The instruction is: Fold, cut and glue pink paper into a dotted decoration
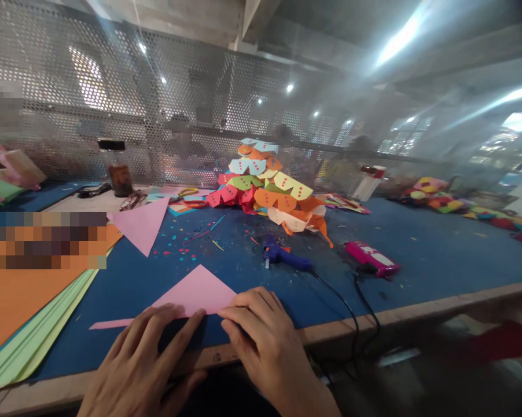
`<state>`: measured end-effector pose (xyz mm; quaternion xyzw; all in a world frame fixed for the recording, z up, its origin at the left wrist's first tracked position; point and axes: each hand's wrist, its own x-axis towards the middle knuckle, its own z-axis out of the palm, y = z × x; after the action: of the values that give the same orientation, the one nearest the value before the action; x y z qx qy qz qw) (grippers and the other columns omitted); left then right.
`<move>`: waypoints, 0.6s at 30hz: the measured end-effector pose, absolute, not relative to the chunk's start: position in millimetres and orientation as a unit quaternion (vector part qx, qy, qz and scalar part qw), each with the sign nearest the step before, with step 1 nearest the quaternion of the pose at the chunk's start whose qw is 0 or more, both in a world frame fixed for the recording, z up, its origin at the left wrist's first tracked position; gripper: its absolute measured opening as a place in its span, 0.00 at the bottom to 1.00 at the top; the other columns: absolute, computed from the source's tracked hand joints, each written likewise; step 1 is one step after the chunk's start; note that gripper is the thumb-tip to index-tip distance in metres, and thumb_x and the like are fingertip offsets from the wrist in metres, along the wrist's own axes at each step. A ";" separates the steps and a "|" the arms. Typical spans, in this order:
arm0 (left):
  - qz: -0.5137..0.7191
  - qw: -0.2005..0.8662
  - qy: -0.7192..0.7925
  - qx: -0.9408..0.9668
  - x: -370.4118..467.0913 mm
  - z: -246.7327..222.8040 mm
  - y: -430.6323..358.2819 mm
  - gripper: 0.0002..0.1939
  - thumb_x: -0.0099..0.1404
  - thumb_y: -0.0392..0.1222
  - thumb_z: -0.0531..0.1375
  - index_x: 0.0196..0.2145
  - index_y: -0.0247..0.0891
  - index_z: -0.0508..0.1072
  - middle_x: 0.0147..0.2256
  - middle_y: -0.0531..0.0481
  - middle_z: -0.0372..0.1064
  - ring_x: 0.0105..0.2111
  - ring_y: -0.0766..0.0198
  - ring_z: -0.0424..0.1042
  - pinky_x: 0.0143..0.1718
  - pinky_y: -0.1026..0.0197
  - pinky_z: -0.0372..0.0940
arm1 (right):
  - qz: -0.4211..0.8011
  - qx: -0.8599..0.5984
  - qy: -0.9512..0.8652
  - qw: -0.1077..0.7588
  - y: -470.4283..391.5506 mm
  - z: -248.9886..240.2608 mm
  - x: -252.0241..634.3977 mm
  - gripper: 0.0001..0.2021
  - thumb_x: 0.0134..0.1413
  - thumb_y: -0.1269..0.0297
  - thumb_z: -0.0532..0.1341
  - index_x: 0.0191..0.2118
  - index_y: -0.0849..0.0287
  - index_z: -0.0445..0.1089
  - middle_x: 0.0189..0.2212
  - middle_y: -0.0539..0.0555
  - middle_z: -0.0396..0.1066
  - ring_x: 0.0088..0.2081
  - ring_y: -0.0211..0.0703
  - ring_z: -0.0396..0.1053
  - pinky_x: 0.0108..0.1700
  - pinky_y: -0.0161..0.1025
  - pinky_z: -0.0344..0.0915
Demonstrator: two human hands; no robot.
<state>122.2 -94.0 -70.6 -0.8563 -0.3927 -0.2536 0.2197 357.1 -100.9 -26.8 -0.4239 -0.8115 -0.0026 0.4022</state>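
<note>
A pink paper (195, 289) with a pointed top lies on the blue table near its front edge, with a narrow strip reaching out to the left. Fingertips of my left hand (146, 347) rest on its lower edge, the fingers spread. At its lower right corner, my right hand (269, 341) has its fingers close together, pressed on the paper; the thumb is bent beneath them. Another pink paper triangle (143, 223) lies farther back on the left.
A purple glue gun (287, 256) and a magenta device (371, 259) trail cables over the front edge. Cut colored paper shapes (274, 185) are piled behind. Orange sheets (9, 289) lie left, near a dark-lidded jar (120, 171) and yellow-handled scissors (188, 191).
</note>
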 end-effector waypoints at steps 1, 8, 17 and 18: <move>-0.252 0.219 -0.393 -0.857 122.1 -70.5 -94.1 0.30 0.70 0.58 0.58 0.65 0.47 0.65 0.52 0.44 0.72 0.49 0.51 0.74 0.43 0.53 0.73 | -0.003 -0.429 -0.812 0.396 -100.2 -28.2 356.0 0.07 0.65 0.74 0.61 0.42 0.55 0.73 0.37 0.51 0.75 0.40 0.46 0.69 0.43 0.44 0.65; -0.252 0.209 -0.398 -0.857 123.5 -68.4 -95.3 0.29 0.71 0.56 0.57 0.65 0.47 0.64 0.52 0.43 0.72 0.49 0.50 0.74 0.43 0.52 0.74 | -0.002 -0.452 -0.810 0.373 -99.8 -31.3 358.3 0.07 0.65 0.72 0.61 0.44 0.54 0.74 0.39 0.51 0.75 0.42 0.46 0.70 0.43 0.45 0.67; -0.276 0.228 -0.394 -0.847 134.1 -69.1 -97.2 0.28 0.69 0.53 0.58 0.62 0.39 0.67 0.55 0.41 0.71 0.52 0.48 0.72 0.49 0.49 0.67 | -0.018 -0.465 -0.809 0.360 -99.2 -34.0 355.8 0.08 0.65 0.72 0.61 0.44 0.52 0.74 0.39 0.52 0.75 0.41 0.48 0.70 0.42 0.45 0.67; -0.282 0.233 -0.387 -0.847 136.2 -69.2 -97.2 0.28 0.70 0.53 0.57 0.61 0.36 0.67 0.54 0.40 0.71 0.52 0.48 0.71 0.50 0.49 0.66 | -0.020 -0.466 -0.809 0.358 -99.3 -34.2 355.8 0.08 0.64 0.72 0.61 0.44 0.52 0.74 0.39 0.52 0.75 0.41 0.48 0.70 0.42 0.45 0.67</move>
<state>136.2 -97.2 -69.2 -0.8467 -0.3867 -0.2819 0.2327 355.8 -99.3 -34.2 -0.4657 -0.8089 -0.0202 0.3583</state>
